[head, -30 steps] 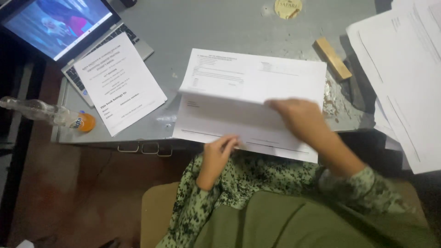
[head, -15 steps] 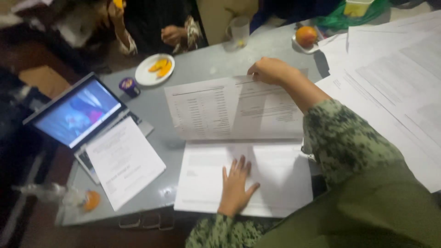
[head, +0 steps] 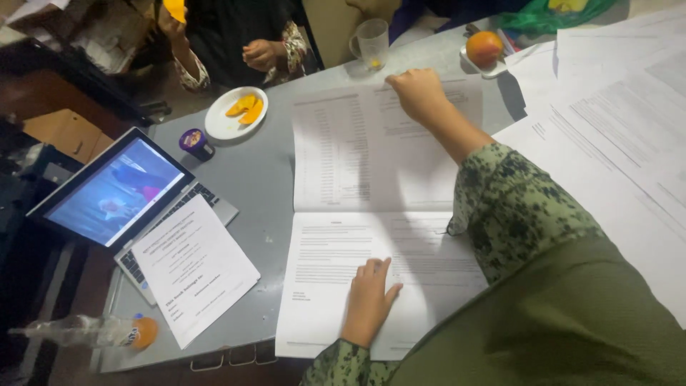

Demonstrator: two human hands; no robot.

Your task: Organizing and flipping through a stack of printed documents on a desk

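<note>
Head view. The left hand lies flat, fingers slightly apart, on the lower page at bottom centre, apparently to keep that sheet from sliding. The right hand reaches to upper centre, fingers curled together and pressed on the far edge of the upper page, which lies turned open and flat on the grey table; whether it pinches the paper cannot be told.

Surroundings: a laptop at left with a loose printed sheet across its keyboard; a plastic bottle at lower left; a plate of orange slices and a small purple cup above. A glass mug and an orange fruit stand just beyond the right hand. Stacked papers crowd the right side. Another person's hands show at top.
</note>
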